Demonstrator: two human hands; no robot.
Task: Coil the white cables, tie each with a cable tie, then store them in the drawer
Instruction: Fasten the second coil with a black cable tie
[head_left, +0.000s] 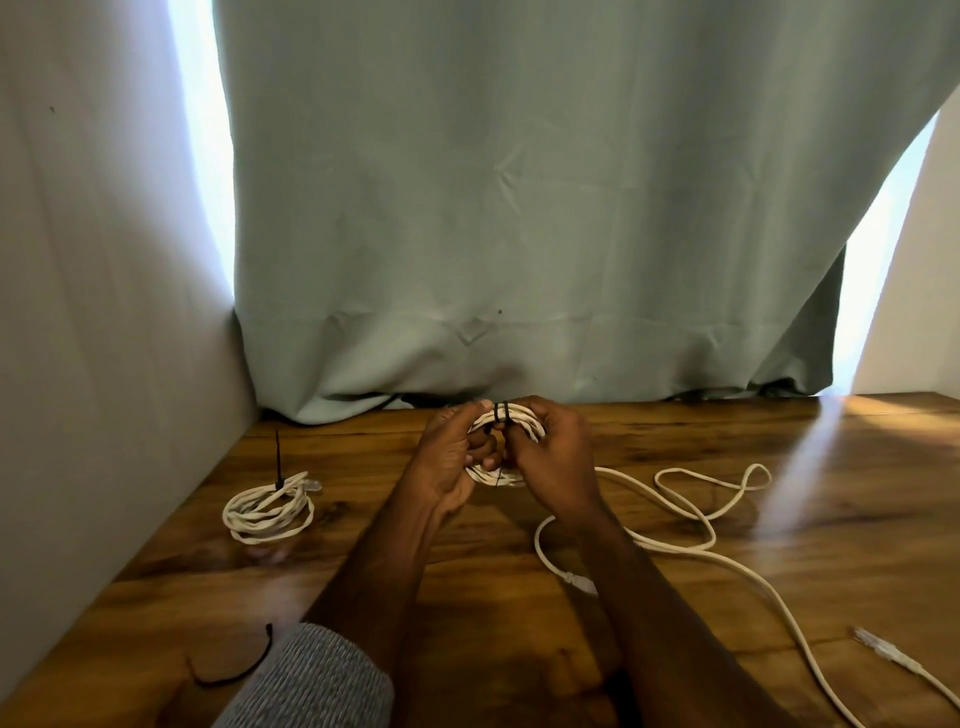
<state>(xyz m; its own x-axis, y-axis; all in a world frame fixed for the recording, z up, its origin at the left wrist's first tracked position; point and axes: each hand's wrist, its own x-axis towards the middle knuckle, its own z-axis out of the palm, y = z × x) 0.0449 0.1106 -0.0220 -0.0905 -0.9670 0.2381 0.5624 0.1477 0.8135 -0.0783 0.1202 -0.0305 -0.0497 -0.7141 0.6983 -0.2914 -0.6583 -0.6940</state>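
far left on the brown wooden counter (675, 467): finished white cable coil (269, 512) lying flat, its black tie tail pointing up. spare black cable tie (244, 670) near the grey sleeve (322, 680). centre, held above the counter: second white cable coil (511, 415), standing roughly upright facing the camera. left hand (457, 457) curled round its left side, right hand (550, 452) pinching at the black cable tie (501, 411) across the top. coil looks light, soft, springy; best held at the tied bunch. right: loose white cable (691, 519) sprawled, running down-right.

No readable text, label, brand, number or sign anywhere.
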